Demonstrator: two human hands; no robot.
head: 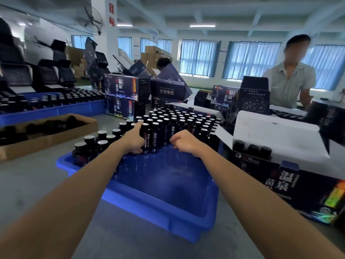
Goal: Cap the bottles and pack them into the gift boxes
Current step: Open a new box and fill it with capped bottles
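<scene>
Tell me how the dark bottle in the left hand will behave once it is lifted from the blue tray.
The bottle is tall and narrow, so it probably tips easily if nudged. Its glossy dark wall looks smooth, likely slippery in the left hand. It looks rigid, possibly glass, so perhaps breakable.

Gift boxes [121, 86] read 温泉苗浴; the pillar [111, 15] reads 目标.
</scene>
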